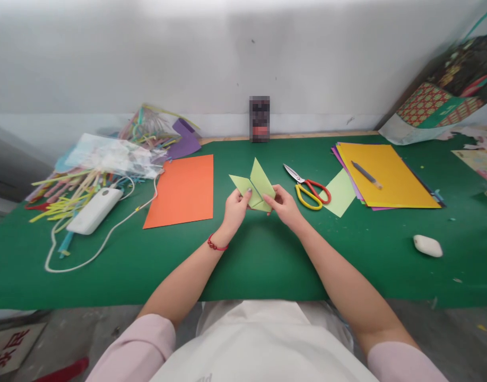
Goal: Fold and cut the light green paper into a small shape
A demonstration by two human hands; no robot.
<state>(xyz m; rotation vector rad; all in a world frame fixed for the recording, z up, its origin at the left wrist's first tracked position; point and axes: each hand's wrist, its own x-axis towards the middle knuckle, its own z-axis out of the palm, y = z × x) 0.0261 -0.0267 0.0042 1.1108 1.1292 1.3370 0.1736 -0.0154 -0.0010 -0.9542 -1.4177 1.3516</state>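
Note:
A folded piece of light green paper (263, 181) is held up over the middle of the table, with two pointed flaps standing apart at its top. My left hand (236, 207) pinches its left side, thumb on the front face. On the right side, my right hand (284, 204) grips the lower edge between thumb and fingers. Fingers behind the paper are partly hidden. Just right of my right hand lie scissors (307, 187) with one red and one yellow handle loop. Their tips point up and left.
Left of my hands lies an orange sheet (183, 188). Beyond it are a white power bank (95, 211) with a cable and a heap of paper strips. To the right are a light green sheet (341, 195), a yellow sheet stack (394, 183) bearing a pen (366, 174), and a white case (427, 246).

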